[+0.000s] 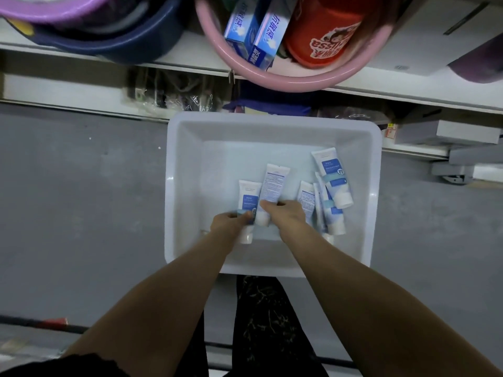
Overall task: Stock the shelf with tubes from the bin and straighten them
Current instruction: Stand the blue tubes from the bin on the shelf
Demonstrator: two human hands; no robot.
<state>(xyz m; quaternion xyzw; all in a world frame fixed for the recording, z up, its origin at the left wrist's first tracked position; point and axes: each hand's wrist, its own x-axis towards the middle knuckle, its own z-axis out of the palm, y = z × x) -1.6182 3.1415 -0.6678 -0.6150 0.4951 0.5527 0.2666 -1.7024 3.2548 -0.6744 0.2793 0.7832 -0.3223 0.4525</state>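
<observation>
Forearms stretched forward, left hand [231,223] gripping left tube [247,195], right hand [288,213] — fingers curled — gripping taller tube [273,183]

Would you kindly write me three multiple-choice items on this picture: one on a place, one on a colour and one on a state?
1. Where does the white bin stand?
A. on the grey floor in front of the shelf
B. on a chair
C. on a trolley

2. What colour is the basin that holds the blue boxes?
A. green
B. pink
C. yellow

3. What is the right hand doing?
A. lying flat on the floor
B. gripping a tube inside the bin
C. hanging idle outside the bin

Answers:
1 A: grey floor shows all round the bin, with the shelf edge beyond it.
2 B: the basin's rim is plainly pink.
3 B: the fingers curl round the tube's lower end, within the bin's walls.
</observation>
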